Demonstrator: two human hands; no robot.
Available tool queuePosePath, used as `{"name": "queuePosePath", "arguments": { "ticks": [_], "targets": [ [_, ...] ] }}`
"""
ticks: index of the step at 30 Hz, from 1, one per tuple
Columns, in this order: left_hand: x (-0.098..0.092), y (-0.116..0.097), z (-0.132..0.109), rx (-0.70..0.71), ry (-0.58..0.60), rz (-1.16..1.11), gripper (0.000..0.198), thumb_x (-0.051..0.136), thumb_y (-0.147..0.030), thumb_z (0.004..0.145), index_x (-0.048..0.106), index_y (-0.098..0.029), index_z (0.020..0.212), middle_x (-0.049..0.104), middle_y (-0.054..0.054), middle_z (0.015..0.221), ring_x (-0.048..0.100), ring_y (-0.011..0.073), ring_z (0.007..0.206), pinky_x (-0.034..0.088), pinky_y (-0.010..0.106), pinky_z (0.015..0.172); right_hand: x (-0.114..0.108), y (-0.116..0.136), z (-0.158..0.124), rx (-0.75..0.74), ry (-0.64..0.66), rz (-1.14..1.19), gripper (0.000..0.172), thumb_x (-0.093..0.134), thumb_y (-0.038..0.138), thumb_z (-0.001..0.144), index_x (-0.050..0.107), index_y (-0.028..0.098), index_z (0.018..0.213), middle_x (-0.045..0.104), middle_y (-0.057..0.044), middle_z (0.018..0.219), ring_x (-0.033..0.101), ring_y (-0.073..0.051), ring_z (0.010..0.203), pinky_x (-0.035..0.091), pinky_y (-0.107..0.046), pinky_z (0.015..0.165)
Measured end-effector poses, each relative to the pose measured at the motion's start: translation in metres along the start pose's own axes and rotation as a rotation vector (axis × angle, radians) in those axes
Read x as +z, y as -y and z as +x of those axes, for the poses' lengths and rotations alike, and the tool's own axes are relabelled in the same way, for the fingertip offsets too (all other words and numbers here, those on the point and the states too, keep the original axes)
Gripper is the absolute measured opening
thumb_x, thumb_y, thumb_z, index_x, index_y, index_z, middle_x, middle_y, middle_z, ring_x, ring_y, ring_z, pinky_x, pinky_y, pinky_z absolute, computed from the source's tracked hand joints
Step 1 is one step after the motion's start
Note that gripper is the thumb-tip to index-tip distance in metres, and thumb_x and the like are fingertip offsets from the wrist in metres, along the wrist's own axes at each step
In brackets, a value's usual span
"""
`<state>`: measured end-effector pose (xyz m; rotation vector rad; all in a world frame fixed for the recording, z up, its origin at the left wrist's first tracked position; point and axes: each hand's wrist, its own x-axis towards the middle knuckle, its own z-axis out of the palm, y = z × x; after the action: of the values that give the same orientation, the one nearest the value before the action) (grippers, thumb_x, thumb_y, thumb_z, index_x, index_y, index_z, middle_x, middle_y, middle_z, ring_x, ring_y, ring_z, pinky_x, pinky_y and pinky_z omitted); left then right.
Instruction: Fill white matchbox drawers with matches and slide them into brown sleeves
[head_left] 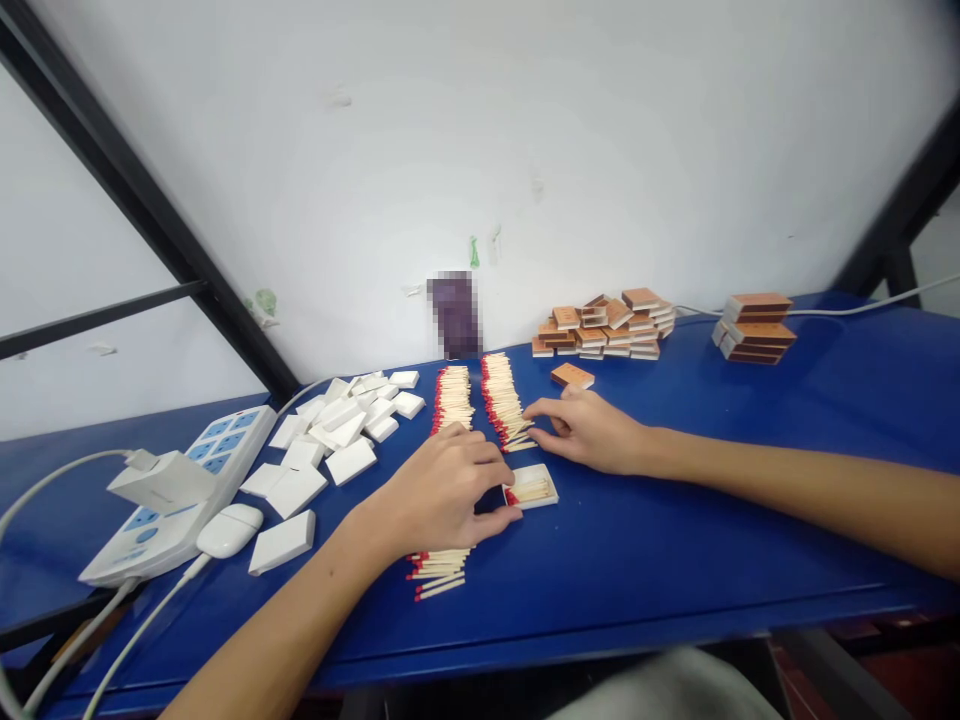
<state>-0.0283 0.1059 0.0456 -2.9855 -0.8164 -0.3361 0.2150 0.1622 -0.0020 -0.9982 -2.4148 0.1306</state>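
My left hand (pixel 450 485) grips the left end of a small white matchbox tray (pixel 553 490) between thumb and fingers. Several red-tipped matches (pixel 531 490) lie inside it, heads to the left. Just beyond the tray, my right hand (pixel 592 430) has its thumb and index finger at the plain ends of matches in the right-hand row (pixel 501 390). Another long row of matches (pixel 454 390) runs partly hidden beneath my left hand, and its near end (pixel 439 572) shows below the wrist. A single orange matchbox sleeve (pixel 573 376) lies behind my right hand.
White trays (pixel 350 462) are scattered on the blue table (pixel 675 530) at the left, near a power strip (pixel 247 440), a plugged-in charger (pixel 161 485) and a white earphone case (pixel 230 530). Orange matchbox sleeves (pixel 619 322) are piled by the wall; stacked matchboxes (pixel 756 328) stand farther right.
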Motion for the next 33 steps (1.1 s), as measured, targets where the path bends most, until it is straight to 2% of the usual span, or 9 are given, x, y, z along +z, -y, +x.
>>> {"name": "queuePosePath", "arguments": {
  "ticks": [3, 6, 10, 14, 18, 23, 27, 33],
  "targets": [
    [-0.001, 0.000, 0.000, -0.005, 0.005, -0.006, 0.022, 0.063, -0.039, 0.090, 0.070, -0.019, 0.092, 0.069, 0.004, 0.089, 0.062, 0.0190, 0.083, 0.043, 0.036, 0.084, -0.002, 0.000, 0.000, -0.043, 0.051, 0.042, 0.027, 0.051, 0.030, 0.095, 0.068, 0.017, 0.111, 0.065, -0.001, 0.070, 0.053, -0.013, 0.058, 0.035, -0.026, 0.061],
    [-0.001, -0.001, 0.000, -0.011, 0.007, -0.011, 0.022, 0.063, -0.040, 0.090, 0.070, -0.019, 0.092, 0.069, 0.003, 0.090, 0.062, 0.0192, 0.084, 0.043, 0.036, 0.085, -0.006, 0.002, 0.001, -0.111, 0.095, 0.042, 0.025, 0.049, 0.026, 0.095, 0.070, 0.018, 0.107, 0.070, -0.004, 0.079, 0.058, -0.015, 0.065, 0.038, -0.027, 0.065],
    [0.000, 0.000, 0.000, -0.006, 0.006, -0.009, 0.023, 0.063, -0.040, 0.090, 0.070, -0.018, 0.092, 0.069, 0.003, 0.089, 0.062, 0.0194, 0.084, 0.043, 0.036, 0.085, -0.010, 0.006, 0.001, -0.149, 0.148, 0.057, 0.022, 0.050, 0.021, 0.092, 0.071, 0.017, 0.097, 0.071, -0.004, 0.078, 0.059, -0.015, 0.065, 0.037, -0.027, 0.066],
    [0.001, 0.001, 0.000, -0.004, 0.006, -0.007, 0.022, 0.063, -0.039, 0.089, 0.070, -0.018, 0.092, 0.068, 0.003, 0.089, 0.062, 0.0197, 0.083, 0.043, 0.037, 0.085, -0.011, 0.006, 0.000, -0.228, 0.130, 0.085, 0.019, 0.051, 0.019, 0.090, 0.070, 0.017, 0.091, 0.071, -0.003, 0.077, 0.058, -0.014, 0.063, 0.037, -0.028, 0.070],
    [0.000, 0.000, 0.000, -0.009, 0.019, -0.021, 0.022, 0.063, -0.039, 0.089, 0.070, -0.018, 0.092, 0.068, 0.004, 0.088, 0.062, 0.0197, 0.083, 0.043, 0.035, 0.084, -0.009, 0.004, -0.001, -0.200, 0.100, 0.070, 0.019, 0.052, 0.019, 0.090, 0.070, 0.017, 0.091, 0.070, -0.002, 0.075, 0.055, -0.013, 0.061, 0.036, -0.027, 0.067],
    [-0.001, -0.001, 0.001, 0.006, -0.002, -0.018, 0.020, 0.063, -0.037, 0.089, 0.069, -0.018, 0.091, 0.069, 0.003, 0.087, 0.061, 0.0187, 0.080, 0.042, 0.035, 0.081, -0.011, 0.006, 0.000, -0.182, 0.151, 0.067, 0.023, 0.051, 0.023, 0.093, 0.072, 0.017, 0.099, 0.072, -0.005, 0.080, 0.059, -0.015, 0.066, 0.036, -0.027, 0.067],
    [-0.001, -0.001, 0.002, 0.028, -0.016, -0.024, 0.018, 0.064, -0.035, 0.088, 0.069, -0.017, 0.091, 0.069, 0.003, 0.086, 0.061, 0.0184, 0.079, 0.042, 0.036, 0.080, -0.014, 0.007, 0.001, -0.187, 0.189, 0.045, 0.026, 0.050, 0.023, 0.093, 0.072, 0.017, 0.106, 0.070, -0.003, 0.075, 0.057, -0.015, 0.064, 0.036, -0.026, 0.065],
    [-0.001, -0.001, 0.002, 0.030, -0.026, -0.029, 0.018, 0.063, -0.035, 0.089, 0.069, -0.018, 0.091, 0.068, 0.003, 0.085, 0.060, 0.0191, 0.078, 0.043, 0.037, 0.079, -0.013, 0.004, 0.001, -0.197, 0.186, 0.063, 0.023, 0.051, 0.021, 0.091, 0.072, 0.018, 0.098, 0.071, -0.003, 0.076, 0.056, -0.015, 0.063, 0.035, -0.027, 0.065]
  ]
}}
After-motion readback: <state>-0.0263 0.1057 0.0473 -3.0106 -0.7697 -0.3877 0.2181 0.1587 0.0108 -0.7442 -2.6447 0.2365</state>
